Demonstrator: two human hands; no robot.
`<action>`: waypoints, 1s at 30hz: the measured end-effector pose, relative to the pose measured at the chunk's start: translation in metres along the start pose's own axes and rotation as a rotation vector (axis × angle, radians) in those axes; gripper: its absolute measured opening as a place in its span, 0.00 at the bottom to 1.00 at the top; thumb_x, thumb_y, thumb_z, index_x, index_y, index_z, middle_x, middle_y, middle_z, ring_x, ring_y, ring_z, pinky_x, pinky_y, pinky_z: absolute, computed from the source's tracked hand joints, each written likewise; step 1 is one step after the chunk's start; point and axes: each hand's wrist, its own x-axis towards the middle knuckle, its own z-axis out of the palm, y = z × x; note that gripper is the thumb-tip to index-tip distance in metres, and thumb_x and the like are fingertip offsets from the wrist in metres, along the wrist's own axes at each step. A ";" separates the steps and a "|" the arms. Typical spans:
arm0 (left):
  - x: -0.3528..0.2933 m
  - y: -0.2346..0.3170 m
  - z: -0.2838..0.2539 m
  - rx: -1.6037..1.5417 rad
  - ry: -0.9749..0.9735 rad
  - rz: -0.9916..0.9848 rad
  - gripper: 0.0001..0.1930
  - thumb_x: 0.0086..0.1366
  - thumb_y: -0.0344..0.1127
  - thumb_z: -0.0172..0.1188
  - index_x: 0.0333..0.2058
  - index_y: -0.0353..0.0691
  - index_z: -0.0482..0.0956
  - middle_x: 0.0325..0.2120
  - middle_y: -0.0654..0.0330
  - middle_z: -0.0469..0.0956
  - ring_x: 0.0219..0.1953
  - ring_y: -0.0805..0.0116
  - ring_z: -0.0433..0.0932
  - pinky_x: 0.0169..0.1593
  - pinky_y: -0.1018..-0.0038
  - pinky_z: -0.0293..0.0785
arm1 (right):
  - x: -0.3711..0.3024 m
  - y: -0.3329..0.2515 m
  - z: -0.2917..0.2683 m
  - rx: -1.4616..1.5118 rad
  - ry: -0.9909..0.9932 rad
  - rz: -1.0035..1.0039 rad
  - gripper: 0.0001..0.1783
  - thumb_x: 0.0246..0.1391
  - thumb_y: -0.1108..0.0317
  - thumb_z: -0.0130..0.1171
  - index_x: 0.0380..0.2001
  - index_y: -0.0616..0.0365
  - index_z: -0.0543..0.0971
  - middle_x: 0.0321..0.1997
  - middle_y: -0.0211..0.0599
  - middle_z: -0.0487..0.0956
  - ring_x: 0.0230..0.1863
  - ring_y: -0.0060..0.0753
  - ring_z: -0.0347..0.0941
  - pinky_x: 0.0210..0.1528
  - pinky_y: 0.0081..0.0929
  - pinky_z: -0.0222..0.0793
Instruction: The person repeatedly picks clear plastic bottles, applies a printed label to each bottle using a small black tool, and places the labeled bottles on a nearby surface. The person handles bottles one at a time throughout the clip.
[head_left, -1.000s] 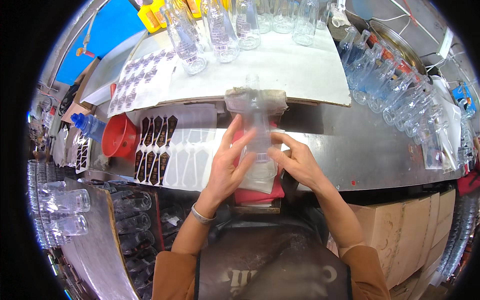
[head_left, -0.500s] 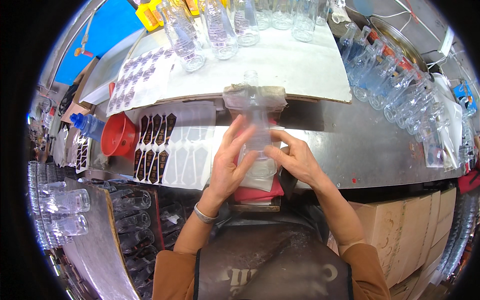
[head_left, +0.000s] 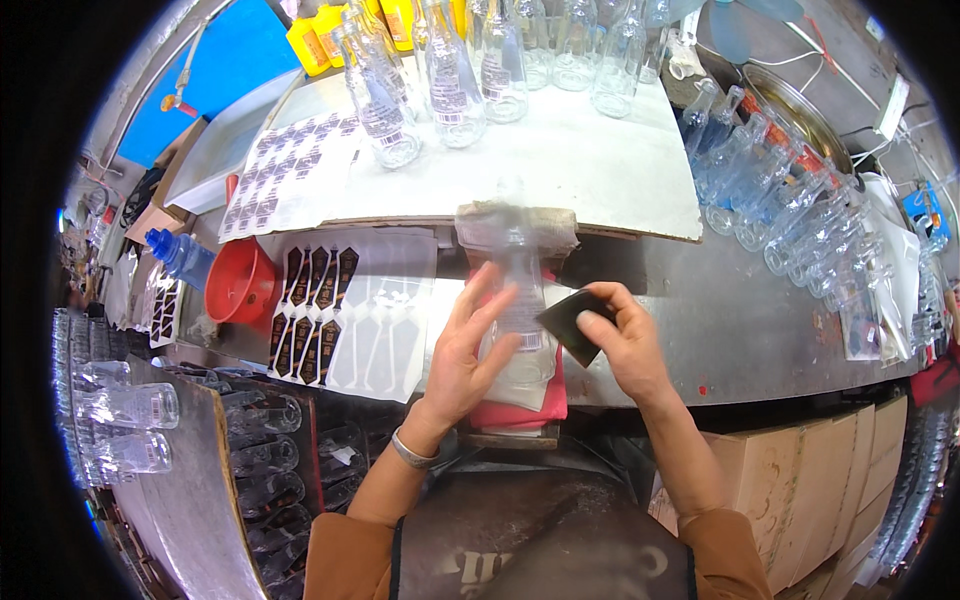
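Observation:
A clear glass bottle [head_left: 522, 300], smeared by motion, lies in front of me with its neck on a cloth-wrapped rest [head_left: 552, 226] and its base toward me. Printing shows on its upper side. My left hand [head_left: 455, 350] is at the bottle's left side, fingers stretched and spread; whether they touch the glass I cannot tell. To the right of the bottle, my right hand [head_left: 637, 352] pinches a dark, flat, square piece [head_left: 568, 328] between thumb and fingers, one corner pointing at the bottle. Beneath the bottle are white paper and a red cloth [head_left: 552, 398].
Left of my hands lies a label sheet [head_left: 318, 310] with dark labels, beside a red bucket [head_left: 240, 285]. Another printed sheet [head_left: 285, 170] and several standing bottles [head_left: 455, 95] occupy the white board [head_left: 590, 180]. More bottles lean at the right. Cardboard boxes [head_left: 790, 490] stand below.
My right hand has left the bottle's side and now holds the dark square piece up beside it. My left hand stays at the bottle. The whole view has shifted slightly.

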 end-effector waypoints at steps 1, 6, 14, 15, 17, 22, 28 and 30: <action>0.000 0.000 0.000 -0.006 0.001 -0.004 0.27 0.65 0.30 0.64 0.64 0.39 0.73 0.70 0.42 0.59 0.72 0.46 0.58 0.71 0.59 0.57 | 0.002 -0.007 0.003 -0.190 -0.059 -0.076 0.14 0.62 0.73 0.59 0.50 0.62 0.76 0.44 0.31 0.79 0.45 0.18 0.74 0.50 0.20 0.71; 0.002 0.002 0.000 -0.015 -0.007 -0.008 0.27 0.65 0.30 0.64 0.64 0.40 0.73 0.70 0.42 0.59 0.72 0.46 0.58 0.71 0.59 0.57 | 0.036 -0.023 0.001 -0.501 0.145 -0.355 0.15 0.60 0.70 0.60 0.49 0.63 0.79 0.42 0.37 0.83 0.42 0.26 0.78 0.46 0.26 0.75; -0.015 0.008 -0.011 0.018 -0.091 0.010 0.54 0.53 0.37 0.76 0.72 0.31 0.50 0.72 0.42 0.54 0.74 0.47 0.54 0.74 0.59 0.51 | 0.044 -0.057 0.012 -0.714 -0.106 -0.508 0.16 0.58 0.72 0.63 0.48 0.66 0.79 0.42 0.46 0.84 0.41 0.36 0.82 0.46 0.29 0.76; -0.021 0.007 -0.011 0.058 -0.103 0.017 0.56 0.52 0.38 0.77 0.72 0.30 0.49 0.72 0.42 0.53 0.74 0.47 0.54 0.74 0.59 0.51 | 0.041 -0.060 0.015 -0.707 -0.240 -0.482 0.16 0.58 0.72 0.63 0.48 0.66 0.79 0.42 0.46 0.84 0.41 0.36 0.82 0.46 0.29 0.76; -0.033 0.002 -0.009 0.139 -0.118 0.029 0.60 0.49 0.39 0.79 0.73 0.29 0.46 0.72 0.40 0.52 0.74 0.47 0.54 0.74 0.59 0.51 | 0.052 -0.048 0.021 -0.804 -0.079 -0.612 0.15 0.55 0.74 0.64 0.47 0.64 0.80 0.41 0.45 0.84 0.39 0.44 0.80 0.45 0.32 0.76; -0.039 -0.002 0.010 0.101 0.120 -0.004 0.59 0.45 0.39 0.80 0.71 0.28 0.51 0.63 0.40 0.66 0.64 0.43 0.66 0.66 0.55 0.63 | 0.021 -0.056 0.053 -1.219 -0.277 -1.032 0.08 0.45 0.73 0.63 0.32 0.53 0.79 0.37 0.32 0.81 0.39 0.34 0.77 0.43 0.36 0.73; -0.042 -0.002 0.023 0.149 0.227 0.013 0.62 0.44 0.41 0.81 0.71 0.26 0.48 0.64 0.39 0.64 0.62 0.43 0.68 0.64 0.56 0.65 | 0.060 -0.050 0.054 -1.210 -0.292 -0.773 0.07 0.49 0.70 0.62 0.33 0.52 0.77 0.33 0.37 0.78 0.36 0.45 0.76 0.35 0.41 0.76; -0.039 0.006 0.016 0.145 0.216 -0.016 0.63 0.45 0.42 0.81 0.71 0.27 0.46 0.61 0.40 0.67 0.61 0.44 0.69 0.63 0.56 0.66 | 0.065 -0.075 0.061 -1.236 -0.073 -0.910 0.06 0.47 0.72 0.62 0.31 0.54 0.78 0.32 0.37 0.78 0.36 0.45 0.77 0.39 0.39 0.76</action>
